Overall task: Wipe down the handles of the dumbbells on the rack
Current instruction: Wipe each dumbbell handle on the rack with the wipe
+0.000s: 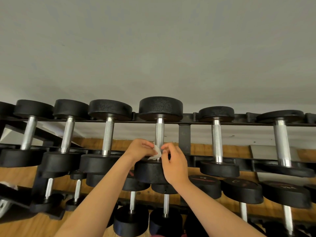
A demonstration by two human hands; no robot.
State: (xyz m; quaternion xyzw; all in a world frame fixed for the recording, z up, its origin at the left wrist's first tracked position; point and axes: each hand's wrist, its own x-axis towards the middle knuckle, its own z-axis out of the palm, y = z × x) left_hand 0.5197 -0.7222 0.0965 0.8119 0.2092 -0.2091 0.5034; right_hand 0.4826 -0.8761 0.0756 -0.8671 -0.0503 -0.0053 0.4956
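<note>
Left hand (140, 149): fingers curled, pinching thin white paper wipe (156, 152). Wipe: soft, light, likely to snag; wrapped round near end of central dumbbell's knurled steel handle (159, 132), top row. Right hand (174, 164): fingertips pinching the wipe's other edge.

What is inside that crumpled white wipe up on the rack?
The knurled silver handle of the middle black dumbbell runs into the crumpled white wipe. Its lower end is hidden by wipe and fingers.

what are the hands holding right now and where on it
A white wipe wrapped round the low end of the middle dumbbell's handle: the left hand pinches its left edge, the right hand its right edge.
</note>
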